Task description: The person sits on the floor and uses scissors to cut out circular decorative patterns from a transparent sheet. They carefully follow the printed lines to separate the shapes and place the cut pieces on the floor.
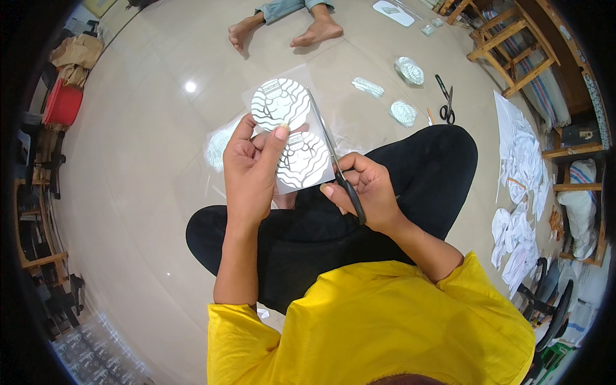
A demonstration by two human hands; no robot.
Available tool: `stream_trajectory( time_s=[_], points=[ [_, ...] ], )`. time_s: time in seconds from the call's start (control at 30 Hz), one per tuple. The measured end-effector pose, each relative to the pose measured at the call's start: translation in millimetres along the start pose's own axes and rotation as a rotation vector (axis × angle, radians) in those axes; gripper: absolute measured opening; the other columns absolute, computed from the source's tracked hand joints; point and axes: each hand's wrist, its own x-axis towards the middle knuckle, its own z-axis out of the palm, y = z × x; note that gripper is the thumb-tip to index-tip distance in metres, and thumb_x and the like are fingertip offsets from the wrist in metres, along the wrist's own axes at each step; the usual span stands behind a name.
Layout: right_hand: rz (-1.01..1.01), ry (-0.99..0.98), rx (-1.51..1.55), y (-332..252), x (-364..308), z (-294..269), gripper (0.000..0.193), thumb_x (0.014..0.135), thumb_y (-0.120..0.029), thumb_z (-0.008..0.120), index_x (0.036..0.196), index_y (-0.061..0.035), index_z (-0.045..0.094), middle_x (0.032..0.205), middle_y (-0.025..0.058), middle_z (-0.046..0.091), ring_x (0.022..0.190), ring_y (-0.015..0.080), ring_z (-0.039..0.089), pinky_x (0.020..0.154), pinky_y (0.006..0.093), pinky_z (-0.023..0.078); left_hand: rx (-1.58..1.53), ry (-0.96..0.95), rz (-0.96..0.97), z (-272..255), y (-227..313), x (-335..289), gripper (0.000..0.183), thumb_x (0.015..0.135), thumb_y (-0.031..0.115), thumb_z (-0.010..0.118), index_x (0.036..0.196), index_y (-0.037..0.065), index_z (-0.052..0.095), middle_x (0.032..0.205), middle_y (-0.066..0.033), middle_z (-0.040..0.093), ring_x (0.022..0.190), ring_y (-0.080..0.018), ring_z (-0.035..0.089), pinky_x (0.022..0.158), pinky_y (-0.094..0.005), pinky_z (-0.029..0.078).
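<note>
My left hand (253, 160) pinches a clear plastic sheet (325, 168) that bears two round, pale stickers with dark wavy lines, one sticker (281, 102) above the other (303, 157). In my right hand (367, 189) is a pair of black-handled scissors (350, 192), their blades pointing up along the sheet's right edge. Whether the blades are parted cannot be made out. Beyond the left hand, a pile of similar round pieces (218, 147) lies on the floor, partly hidden by the hand and sheet.
Several stacks of round cutouts (403, 113) lie on the tiled floor ahead, with a second pair of scissors (447, 106) to their right. White paper scraps (513, 154) spread along the right, beside a wooden stool (513, 48). Another person's bare feet (317, 32) rest at the far side.
</note>
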Motion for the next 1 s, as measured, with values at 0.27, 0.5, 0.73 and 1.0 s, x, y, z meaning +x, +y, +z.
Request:
stream_trajectory(
  time_s=[0.27,0.5,0.73,1.0],
  points=[
    [0.046,0.038,0.044,-6.4,2.5,-0.3,0.026,0.093,-0.005,0.08,0.113,-0.0007,0.064,0.079,0.0054,0.074,0.065,0.0023,0.063,0.054,0.017,0.039,0.007,-0.028,-0.023,1.6,-0.9,-2.7,0.041,0.104,0.008,0.064,0.141,-0.007,0.051,0.114,-0.0208,0.076,0.096,-0.0191,0.077,0.082,-0.0285,0.062],
    [0.01,0.082,0.128,-8.4,7.1,-1.1,0.028,0.092,-0.003,0.078,0.115,0.0009,0.064,0.081,0.0086,0.076,0.064,0.0047,0.066,0.054,0.0173,0.04,0.042,-0.084,-0.08,3.4,1.7,-6.6,0.038,0.105,0.008,0.063,0.138,-0.007,0.051,0.109,-0.0211,0.077,0.088,-0.0164,0.077,0.073,-0.0255,0.062],
    [0.023,0.055,0.032,-11.6,6.7,-4.9,0.022,0.095,0.008,0.065,0.114,0.0002,0.058,0.075,0.0014,0.066,0.057,0.0034,0.057,0.054,0.0187,0.043,0.045,-0.127,-0.09,3.2,4.3,-9.1,0.035,0.105,0.007,0.063,0.135,-0.007,0.052,0.11,-0.0214,0.077,0.093,-0.018,0.077,0.076,-0.0262,0.062],
    [-0.004,0.129,0.039,-14.8,10.5,-0.9,0.025,0.092,-0.004,0.077,0.114,0.0009,0.065,0.069,0.0055,0.071,0.052,0.0038,0.058,0.05,0.0183,0.036,0.023,-0.144,-0.097,3.0,5.3,-10.2,0.036,0.104,0.003,0.063,0.137,-0.008,0.053,0.114,-0.0202,0.076,0.1,-0.0193,0.076,0.083,-0.0276,0.062]
  ],
)
